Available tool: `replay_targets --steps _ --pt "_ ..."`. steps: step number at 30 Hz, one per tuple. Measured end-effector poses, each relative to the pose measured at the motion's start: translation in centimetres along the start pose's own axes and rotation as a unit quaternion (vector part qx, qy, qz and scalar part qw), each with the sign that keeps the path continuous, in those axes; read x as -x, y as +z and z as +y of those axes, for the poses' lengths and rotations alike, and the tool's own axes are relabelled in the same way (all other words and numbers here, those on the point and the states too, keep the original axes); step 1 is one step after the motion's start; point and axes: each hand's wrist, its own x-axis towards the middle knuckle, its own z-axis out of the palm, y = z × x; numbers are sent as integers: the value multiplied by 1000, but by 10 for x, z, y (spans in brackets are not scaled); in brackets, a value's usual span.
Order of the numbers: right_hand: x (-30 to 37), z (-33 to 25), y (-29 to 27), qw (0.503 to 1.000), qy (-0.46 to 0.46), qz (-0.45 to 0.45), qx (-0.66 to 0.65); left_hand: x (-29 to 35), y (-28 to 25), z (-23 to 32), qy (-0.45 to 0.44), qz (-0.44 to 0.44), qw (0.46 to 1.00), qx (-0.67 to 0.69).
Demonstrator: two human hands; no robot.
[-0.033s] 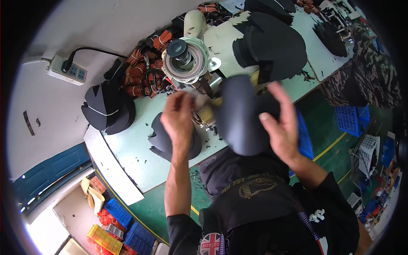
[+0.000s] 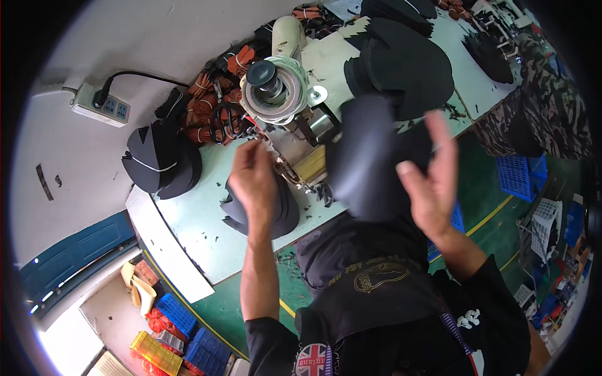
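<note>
My left hand (image 2: pixel 254 178) hovers left of a bench machine (image 2: pixel 273 91), over a stack of black panels (image 2: pixel 285 210). Its fingers are curled together and blurred, so anything in them is hidden. In front of the machine, at the table's near edge, a smooth, curved black panel (image 2: pixel 362 163) is off the table and tilted. My right hand (image 2: pixel 433 188) grips it at its right side, with the thumb on the near face and a finger stretched up. The other fingers are hidden behind the panel. A yellowish plate (image 2: pixel 310 164) shows on the machine between my hands.
A tied stack of black panels (image 2: pixel 153 160) sits at the table's left. Larger black panels (image 2: pixel 414 69) lie at the back right, and orange-brown bundles (image 2: pixel 200 103) behind the machine. A person in camouflage clothing (image 2: pixel 533 106) is at right. Blue crates (image 2: pixel 520 175) stand on the green floor.
My right hand and the black panel have shifted right and slightly up, uncovering more of the machine's yellowish plate. My left hand has drawn slightly left, away from the machine.
</note>
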Motion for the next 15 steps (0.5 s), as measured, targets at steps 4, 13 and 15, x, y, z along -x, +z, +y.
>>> replay_targets --steps 4,13,15 --pt "-47 -6 -46 963 -225 87 121 -19 -68 -87 70 -31 927 -366" --pt "-14 31 -23 953 -167 -115 227 -2 -109 -60 -115 -191 954 -203" --pt "10 35 -1 955 -92 -274 59 15 -114 -14 -134 -313 935 -104"
